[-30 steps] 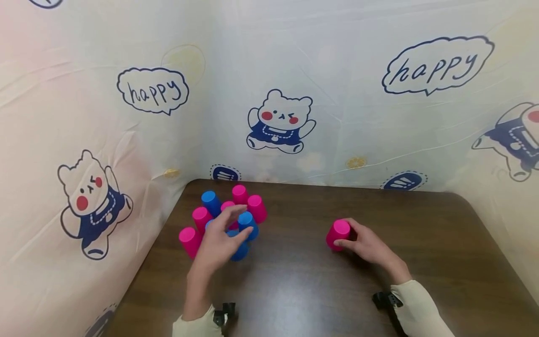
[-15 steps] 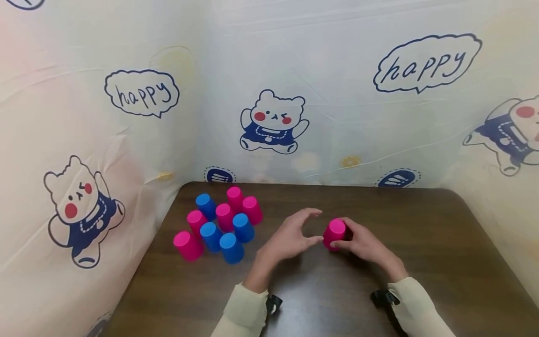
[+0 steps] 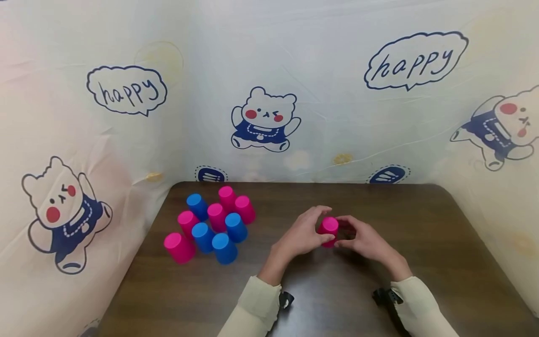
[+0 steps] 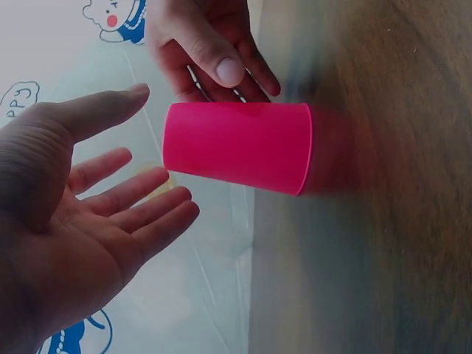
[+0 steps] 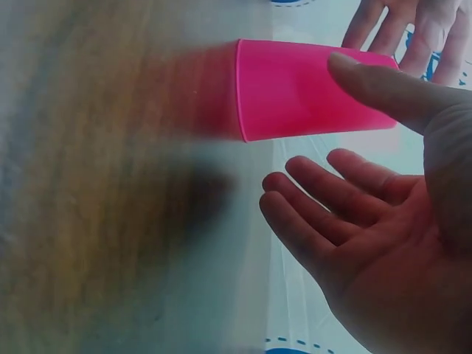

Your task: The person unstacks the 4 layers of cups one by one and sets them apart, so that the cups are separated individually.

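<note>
A pink cup [image 3: 330, 225] stands upside down on the dark wooden table between both hands. My left hand [image 3: 301, 235] is at its left side, fingers and thumb spread apart, the thumb overlapping the cup in the head view. From the left wrist view, that hand's fingers [image 4: 147, 214] are nearly straight, with the fingertips right at the cup's narrow end. My right hand [image 3: 370, 242] lies at the right side, fingers relaxed and parted. Its thumb [image 5: 369, 85] overlaps the cup in the right wrist view, while the other fingers stay apart from the cup.
Several upside-down cups are grouped on the left of the table [image 3: 328, 290], among them a blue cup [image 3: 225, 249] at the front and a pink cup [image 3: 179, 248] at the left. A printed curtain [image 3: 328, 107] rises behind the table's back edge.
My left hand has moved right from above the cup group to the lone pink cup. The right hand, earlier around that cup, has loosened from it. The view has shifted slightly rightward.
</note>
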Available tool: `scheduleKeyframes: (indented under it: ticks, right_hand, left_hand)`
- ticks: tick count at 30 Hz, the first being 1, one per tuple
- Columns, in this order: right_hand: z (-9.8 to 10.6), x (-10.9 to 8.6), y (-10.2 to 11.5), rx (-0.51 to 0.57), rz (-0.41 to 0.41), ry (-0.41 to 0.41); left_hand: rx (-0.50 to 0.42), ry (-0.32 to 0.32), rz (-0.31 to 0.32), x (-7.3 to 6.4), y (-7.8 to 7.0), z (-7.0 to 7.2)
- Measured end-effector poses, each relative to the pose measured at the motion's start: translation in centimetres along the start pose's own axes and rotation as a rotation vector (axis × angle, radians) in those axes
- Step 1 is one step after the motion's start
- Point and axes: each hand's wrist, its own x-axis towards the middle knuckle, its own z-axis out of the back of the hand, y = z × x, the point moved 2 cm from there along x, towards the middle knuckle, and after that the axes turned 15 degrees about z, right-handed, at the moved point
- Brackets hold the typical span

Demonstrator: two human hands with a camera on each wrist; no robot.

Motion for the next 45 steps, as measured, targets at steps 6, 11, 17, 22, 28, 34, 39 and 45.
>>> scheduleKeyframes:
  ticks: [6, 11, 17, 22, 28, 34, 39, 45]
  right_hand:
    - [-0.1, 0.0, 0.1, -0.044, 0.002, -0.004]
    - [0.0, -0.4, 0.3, -0.069, -0.034, -0.002]
    - [-0.3, -0.9, 0.4, -0.117, -0.069, 0.004]
    - [-0.5, -1.0, 0.6, -0.126, -0.092, 0.001]
    - [-0.6, -1.3, 0.6, -0.145, -0.081, 0.002]
    - [-0.8, -1.5, 0.8, -0.148, -0.065, 0.019]
    - [-1.0, -1.3, 1.1, -0.136, -0.081, 0.028]
    - [-1.3, -1.1, 1.3, -0.122, -0.076, 0.050]
  left_hand:
    - [0.045, -0.024, -0.005, 0.7, 0.0, -0.7]
    - [0.074, -0.022, 0.023, 1.4, 0.5, -1.5]
    - [0.041, -0.013, 0.064, 1.4, 1.4, -1.8]
    - [0.041, -0.034, 0.067, 1.1, 1.9, -0.9]
    - [-0.002, -0.073, 0.125, -0.9, 2.9, 2.3]
    - [-0.067, -0.098, 0.232, -4.5, 4.7, 5.3]
    - [-0.081, -0.115, 0.260, -7.8, 5.8, 7.0]
    - [-0.128, -0.150, 0.289, -12.6, 7.5, 9.2]
